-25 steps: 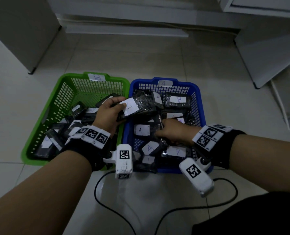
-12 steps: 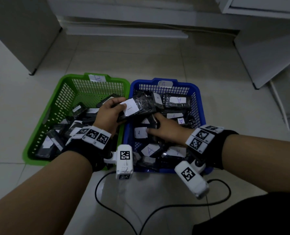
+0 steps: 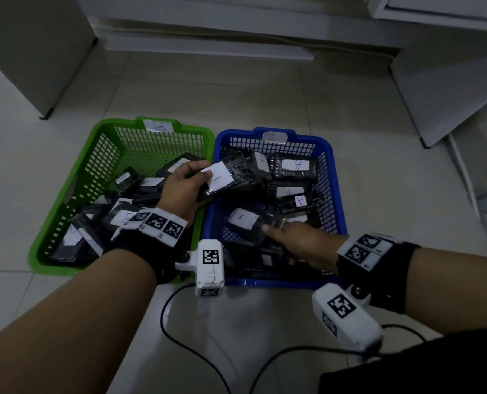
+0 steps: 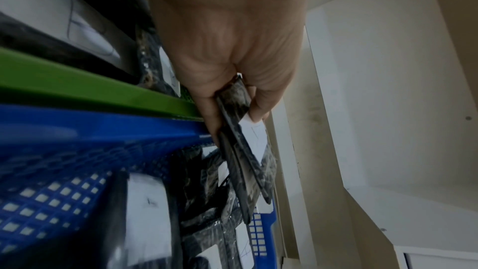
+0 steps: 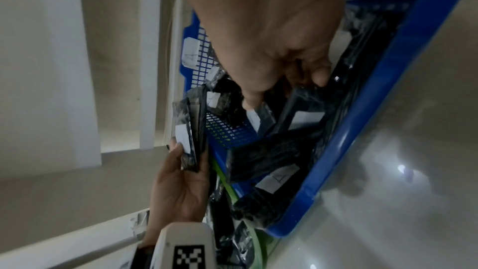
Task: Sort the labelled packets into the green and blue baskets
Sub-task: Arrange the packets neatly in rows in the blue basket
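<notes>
The green basket, tagged B, sits on the left and the blue basket, tagged A, on the right; both hold several black packets with white labels. My left hand hovers over the rims where the baskets meet and grips black packets with a white label on top; the left wrist view shows two packets stacked in its fingers. My right hand is low in the blue basket, pinching a packet labelled A with its thumb on the edge. The right wrist view shows its fingers curled over this packet.
Both baskets stand on a pale tiled floor. Black cables loop on the floor just in front of them. A white cabinet stands at the back left, and a leaning white panel at the back right.
My right hand has pulled back toward the near side of the blue basket and taken hold of a packet labelled A. The left hand has kept its packets almost still.
</notes>
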